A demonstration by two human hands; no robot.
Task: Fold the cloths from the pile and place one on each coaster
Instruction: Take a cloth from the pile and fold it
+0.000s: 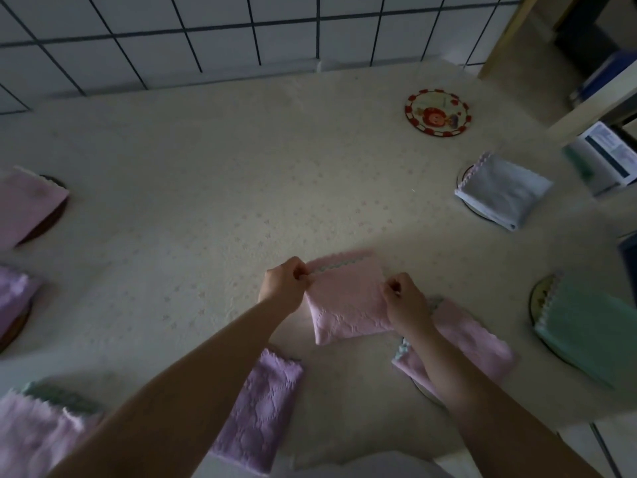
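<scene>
Both hands' fingers pinch the pink cloth (pixel 344 301); right hand (pixel 406 301) hides its corner; left hand (pixel 284 282) grips its edge.

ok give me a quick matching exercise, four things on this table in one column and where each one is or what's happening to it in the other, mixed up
Things:
1. pink cloth
2. grey-blue cloth
3. green cloth
4. red-rimmed coaster

States:
A. bare, far right of the table, near the tiled wall
B. folded on a coaster at the near right edge
C. pinched by both hands, left and right, at the centre
D. folded on a coaster at the right, just nearer than the bare one

Pairs: 1-C, 2-D, 3-B, 4-A
</scene>
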